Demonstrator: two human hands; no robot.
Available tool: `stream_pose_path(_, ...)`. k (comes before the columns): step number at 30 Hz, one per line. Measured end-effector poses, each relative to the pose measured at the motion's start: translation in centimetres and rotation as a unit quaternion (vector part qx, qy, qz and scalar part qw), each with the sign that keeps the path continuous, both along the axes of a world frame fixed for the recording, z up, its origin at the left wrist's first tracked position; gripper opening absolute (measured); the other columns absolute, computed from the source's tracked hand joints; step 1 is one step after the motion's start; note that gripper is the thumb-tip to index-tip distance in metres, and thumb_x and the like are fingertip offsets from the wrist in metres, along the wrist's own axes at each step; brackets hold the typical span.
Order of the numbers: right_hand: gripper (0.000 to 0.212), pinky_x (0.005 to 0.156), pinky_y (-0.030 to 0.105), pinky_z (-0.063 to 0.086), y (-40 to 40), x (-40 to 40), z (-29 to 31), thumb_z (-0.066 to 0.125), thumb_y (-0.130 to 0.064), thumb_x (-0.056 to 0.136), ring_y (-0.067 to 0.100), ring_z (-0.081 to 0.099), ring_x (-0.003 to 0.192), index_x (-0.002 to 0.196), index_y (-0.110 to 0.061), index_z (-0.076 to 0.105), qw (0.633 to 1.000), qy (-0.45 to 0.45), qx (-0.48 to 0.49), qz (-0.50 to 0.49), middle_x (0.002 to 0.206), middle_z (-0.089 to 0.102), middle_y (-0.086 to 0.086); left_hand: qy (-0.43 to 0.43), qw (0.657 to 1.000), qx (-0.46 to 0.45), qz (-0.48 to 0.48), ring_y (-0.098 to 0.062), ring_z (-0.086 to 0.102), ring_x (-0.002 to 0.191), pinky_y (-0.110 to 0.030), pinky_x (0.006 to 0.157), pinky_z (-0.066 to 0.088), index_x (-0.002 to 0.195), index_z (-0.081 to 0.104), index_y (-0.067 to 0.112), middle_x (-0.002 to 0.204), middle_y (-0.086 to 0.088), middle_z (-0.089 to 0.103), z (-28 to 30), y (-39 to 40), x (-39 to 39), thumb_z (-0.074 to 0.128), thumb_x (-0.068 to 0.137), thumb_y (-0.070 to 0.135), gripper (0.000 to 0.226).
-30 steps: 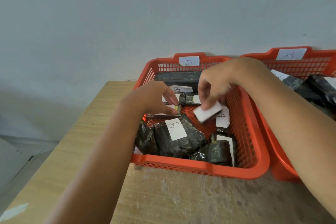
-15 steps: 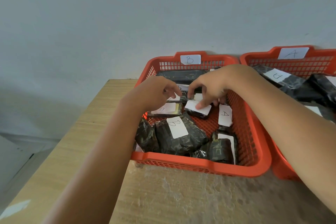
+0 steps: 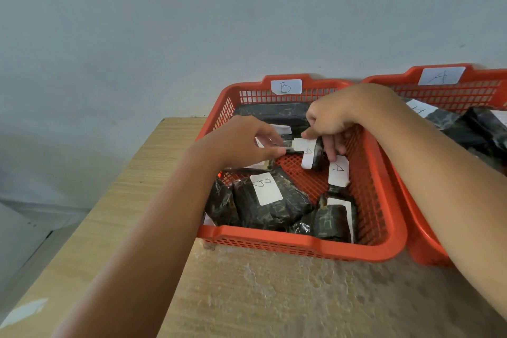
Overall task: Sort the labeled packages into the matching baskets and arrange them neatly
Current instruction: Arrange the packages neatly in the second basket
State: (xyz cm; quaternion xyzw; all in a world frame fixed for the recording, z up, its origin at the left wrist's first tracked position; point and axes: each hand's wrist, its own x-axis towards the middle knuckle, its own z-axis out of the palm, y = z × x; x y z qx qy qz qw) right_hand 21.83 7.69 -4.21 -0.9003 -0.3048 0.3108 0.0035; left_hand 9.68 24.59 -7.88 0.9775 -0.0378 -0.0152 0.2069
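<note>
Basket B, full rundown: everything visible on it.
Basket B: orange plastic, square, lattice walls and floor, rounded solid rim, white tag marked B on its back wall. It sits flat on the wooden table, beside basket A on its right. It holds black wrapped packages with white labels. Both hands reach inside it.

place: sorting station | cues: labelled orange baskets (image 3: 301, 241), wooden table (image 3: 247, 296), bare wall (image 3: 192, 22)

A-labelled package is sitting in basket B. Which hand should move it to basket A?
Right. The right hand is directly above the A-labelled package and nearer basket A; the left hand sits farther away.
</note>
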Motion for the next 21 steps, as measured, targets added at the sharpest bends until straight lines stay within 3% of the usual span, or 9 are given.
stream_pose_path(2, 0.043, 0.051, 0.026, 0.044, -0.1, 0.0, 0.1, 0.045, -0.036, 0.107, 0.012, 0.062, 0.045, 0.115, 0.004, 0.06, 1.0, -0.024, -0.013, -0.008, 0.074, 0.078, 0.005, 0.003, 1.0, 0.002, -0.006, 0.025, 0.058, 0.078, -0.009, 0.071, 0.04, 0.116, 0.074, 0.036, 0.09, 0.03, 0.067, -0.1, -0.2, 0.2, 0.067, 0.095, 0.047, 0.024)
stream_pose_path(7, 0.048, 0.063, 0.029, 0.053, -0.3, -0.2, 1.2, 0.064, -0.052, 0.093, 0.014, 0.063, 0.051, 0.08, -0.006, 0.062, 0.994, -0.103, -0.021, 0.012, 0.06, 0.074, -0.002, 0.029, 0.999, 0.03, -0.006, 0.016, 0.056, 0.079, -0.017, 0.08, 0.04, 0.117, 0.073, 0.036, 0.097, 0.022, 0.073, -0.2, 0.0, 0.5, 0.073, 0.092, 0.041, 0.026)
stream_pose_path(12, 0.047, 0.078, 0.038, 0.063, -0.5, -0.6, 1.1, 0.084, -0.039, 0.078, 0.021, 0.077, 0.068, 0.109, -0.011, 0.063, 0.999, -0.044, -0.005, 0.024, 0.08, 0.078, 0.007, 0.031, 0.998, 0.054, 0.029, 0.012, 0.057, 0.079, -0.022, 0.081, 0.042, 0.114, 0.074, 0.029, 0.096, 0.016, 0.074, -0.2, 0.6, 0.5, 0.073, 0.091, 0.045, 0.027)
stream_pose_path(14, 0.049, 0.076, 0.039, 0.063, -0.2, -0.8, 0.7, 0.085, -0.033, 0.079, 0.022, 0.077, 0.073, 0.118, -0.024, 0.057, 0.998, -0.021, -0.009, 0.052, 0.092, 0.075, 0.01, 0.022, 0.997, 0.058, 0.04, 0.011, 0.057, 0.079, -0.018, 0.077, 0.042, 0.111, 0.074, 0.03, 0.095, 0.016, 0.073, -0.3, 0.5, 0.5, 0.072, 0.092, 0.045, 0.025)
stream_pose_path(16, 0.056, 0.078, 0.04, 0.063, 0.3, -1.0, 0.2, 0.085, -0.031, 0.079, 0.024, 0.076, 0.079, 0.124, -0.039, 0.054, 0.997, 0.001, -0.023, 0.078, 0.098, 0.074, 0.013, 0.005, 0.997, 0.058, 0.05, 0.006, 0.059, 0.082, -0.02, 0.082, 0.046, 0.111, 0.074, 0.03, 0.096, 0.015, 0.073, -0.2, 0.4, 0.5, 0.07, 0.094, 0.044, 0.022)
stream_pose_path(19, 0.051, 0.08, 0.04, 0.063, 0.6, -1.1, -0.3, 0.084, -0.033, 0.08, 0.024, 0.075, 0.08, 0.121, -0.039, 0.056, 0.995, 0.0, -0.037, 0.098, 0.094, 0.075, 0.014, -0.013, 0.997, 0.049, 0.066, -0.003, 0.062, 0.089, -0.024, 0.085, 0.047, 0.113, 0.073, 0.027, 0.102, 0.012, 0.072, -0.1, 0.5, 0.5, 0.066, 0.098, 0.04, 0.022)
stream_pose_path(21, 0.043, 0.074, 0.035, 0.062, 0.4, -1.3, -0.2, 0.084, -0.039, 0.078, 0.02, 0.073, 0.071, 0.113, -0.036, 0.059, 0.994, -0.017, -0.041, 0.096, 0.079, 0.075, 0.008, -0.013, 0.997, 0.045, 0.066, -0.004, 0.062, 0.089, -0.023, 0.083, 0.046, 0.115, 0.072, 0.026, 0.104, 0.01, 0.073, -0.1, 0.4, 0.5, 0.064, 0.099, 0.037, 0.02)
